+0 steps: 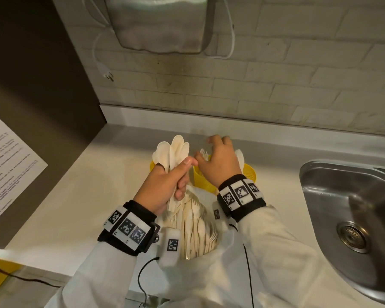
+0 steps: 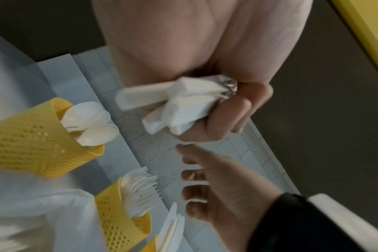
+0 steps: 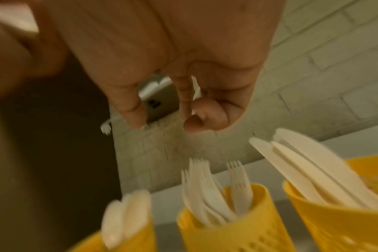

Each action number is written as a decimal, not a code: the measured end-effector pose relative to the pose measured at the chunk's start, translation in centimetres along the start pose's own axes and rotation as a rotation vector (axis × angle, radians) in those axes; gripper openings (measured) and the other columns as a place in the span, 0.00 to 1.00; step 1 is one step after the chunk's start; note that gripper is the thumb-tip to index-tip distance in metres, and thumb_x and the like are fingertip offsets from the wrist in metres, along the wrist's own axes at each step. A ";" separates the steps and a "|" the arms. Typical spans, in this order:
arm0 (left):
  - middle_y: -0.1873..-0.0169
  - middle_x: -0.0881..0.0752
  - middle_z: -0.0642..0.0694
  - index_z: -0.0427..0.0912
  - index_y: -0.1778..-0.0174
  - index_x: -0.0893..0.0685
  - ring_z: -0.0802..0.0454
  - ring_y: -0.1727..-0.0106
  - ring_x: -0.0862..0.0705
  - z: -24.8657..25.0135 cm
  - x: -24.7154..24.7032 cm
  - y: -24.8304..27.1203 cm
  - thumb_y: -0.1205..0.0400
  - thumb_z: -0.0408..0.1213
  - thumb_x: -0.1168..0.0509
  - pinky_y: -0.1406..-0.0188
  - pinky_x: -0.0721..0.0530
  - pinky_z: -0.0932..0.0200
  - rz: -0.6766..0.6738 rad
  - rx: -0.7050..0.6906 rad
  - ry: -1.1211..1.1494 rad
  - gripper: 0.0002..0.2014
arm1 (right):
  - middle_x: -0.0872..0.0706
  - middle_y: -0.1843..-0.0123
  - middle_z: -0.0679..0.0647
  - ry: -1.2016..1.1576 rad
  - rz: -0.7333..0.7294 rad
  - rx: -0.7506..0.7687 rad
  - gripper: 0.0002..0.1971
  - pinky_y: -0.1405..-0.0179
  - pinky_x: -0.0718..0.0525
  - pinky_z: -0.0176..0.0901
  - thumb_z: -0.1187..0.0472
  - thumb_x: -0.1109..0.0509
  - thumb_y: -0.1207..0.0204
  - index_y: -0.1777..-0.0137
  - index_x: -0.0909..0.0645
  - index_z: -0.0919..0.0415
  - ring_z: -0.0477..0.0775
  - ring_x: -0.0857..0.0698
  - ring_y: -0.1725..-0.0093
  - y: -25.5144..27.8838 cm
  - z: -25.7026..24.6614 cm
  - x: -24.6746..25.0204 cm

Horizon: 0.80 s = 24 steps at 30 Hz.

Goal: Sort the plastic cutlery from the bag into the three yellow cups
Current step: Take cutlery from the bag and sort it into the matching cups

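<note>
My left hand (image 1: 165, 187) grips a bundle of white plastic spoons (image 1: 171, 152) by their handles, bowls up, over the left yellow cup (image 1: 152, 166). The handles (image 2: 179, 104) show inside the fist (image 2: 237, 112) in the left wrist view. My right hand (image 1: 218, 161) hovers over the middle cup (image 1: 199, 177) with loosely spread fingers (image 3: 136, 109) and holds nothing. From the right wrist view, the left cup (image 3: 138, 238) holds spoons, the middle cup (image 3: 233, 231) forks (image 3: 205, 196), and the right cup (image 3: 345, 221) knives (image 3: 309, 170). The clear bag (image 1: 198, 230) of cutlery lies open under my wrists.
A steel sink (image 1: 347, 207) is set into the counter at the right. The tiled wall (image 1: 253, 85) stands just behind the cups, with a metal dispenser (image 1: 160, 23) and a dangling plug (image 1: 108, 74) above. A dark cabinet with a paper sheet (image 1: 7, 165) is at the left.
</note>
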State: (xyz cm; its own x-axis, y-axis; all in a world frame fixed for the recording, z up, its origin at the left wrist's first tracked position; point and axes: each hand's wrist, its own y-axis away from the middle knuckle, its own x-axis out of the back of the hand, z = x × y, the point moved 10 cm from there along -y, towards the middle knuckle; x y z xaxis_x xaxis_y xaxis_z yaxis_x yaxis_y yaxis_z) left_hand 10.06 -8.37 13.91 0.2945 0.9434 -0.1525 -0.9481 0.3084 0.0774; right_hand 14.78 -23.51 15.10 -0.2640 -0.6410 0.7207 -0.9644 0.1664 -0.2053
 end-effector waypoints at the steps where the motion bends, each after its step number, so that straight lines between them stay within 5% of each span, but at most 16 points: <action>1: 0.75 0.30 0.46 0.47 0.48 0.10 0.52 0.80 0.32 0.0 -0.3 0.1 0.11 0.48 0.37 0.79 0.32 0.61 -0.009 0.005 0.014 0.12 | 0.22 0.38 0.56 -0.060 0.047 0.035 0.18 0.43 0.15 0.52 0.50 0.27 0.20 0.35 0.18 0.58 0.55 0.16 0.47 0.5 -0.7 1.1; 3: 0.75 0.29 0.46 0.43 0.47 0.10 0.53 0.80 0.32 0.0 -0.8 0.2 0.12 0.48 0.36 0.81 0.33 0.62 -0.029 0.020 0.045 0.14 | 0.19 0.46 0.52 -0.253 0.058 0.082 0.06 0.47 0.18 0.45 0.57 0.30 0.17 0.45 0.14 0.56 0.46 0.19 0.53 1.4 -1.8 2.7; 7: 0.77 0.31 0.44 0.38 0.49 0.11 0.55 0.84 0.34 -0.3 -2.2 0.6 0.14 0.45 0.34 0.85 0.35 0.64 -0.100 0.057 0.111 0.14 | 0.16 0.57 0.46 -0.685 -0.108 0.108 0.07 0.58 0.23 0.39 0.59 0.32 0.18 0.46 0.12 0.55 0.39 0.21 0.64 3.5 -3.4 4.0; 11: 0.80 0.34 0.44 0.36 0.55 0.13 0.57 0.88 0.36 -0.4 -3.8 1.2 0.12 0.41 0.34 0.88 0.36 0.67 -0.211 0.102 0.130 0.13 | 0.19 0.57 0.52 -0.879 -0.219 0.153 0.10 0.69 0.20 0.42 0.66 0.29 0.17 0.37 0.18 0.61 0.53 0.20 0.73 5.3 -4.2 4.5; 13: 0.81 0.34 0.44 0.35 0.55 0.14 0.57 0.89 0.36 -0.5 -4.7 1.6 0.15 0.43 0.34 0.89 0.35 0.67 -0.269 0.125 0.094 0.13 | 0.18 0.58 0.52 -0.892 -0.265 0.153 0.14 0.70 0.20 0.47 0.65 0.31 0.15 0.31 0.19 0.61 0.55 0.19 0.74 5.7 -3.8 4.2; 17: 0.81 0.33 0.41 0.34 0.59 0.15 0.54 0.89 0.36 -0.3 -5.7 2.2 0.17 0.41 0.34 0.88 0.34 0.65 -0.276 0.113 0.062 0.13 | 0.17 0.62 0.71 -0.849 -0.281 0.162 0.12 0.69 0.21 0.51 0.60 0.34 0.12 0.37 0.15 0.66 0.52 0.18 0.74 6.5 -3.2 4.2; 24: 0.76 0.20 0.38 0.40 0.58 0.13 0.47 0.84 0.25 -0.4 -6.0 2.2 0.11 0.40 0.35 0.83 0.22 0.59 -0.146 0.068 -0.058 0.12 | 0.18 0.68 0.54 -0.816 -0.017 0.065 0.08 0.70 0.20 0.35 0.63 0.30 0.14 0.51 0.15 0.68 0.45 0.20 0.72 7.1 -0.7 5.7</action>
State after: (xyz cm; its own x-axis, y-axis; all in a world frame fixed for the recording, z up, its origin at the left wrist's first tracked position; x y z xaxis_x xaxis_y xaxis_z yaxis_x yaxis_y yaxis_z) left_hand 6.12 -13.41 14.58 0.4364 0.8930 -0.1104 -0.8851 0.4481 0.1257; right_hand 6.46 -25.45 18.24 -0.1333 -0.9909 0.0204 -0.9591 0.1238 -0.2547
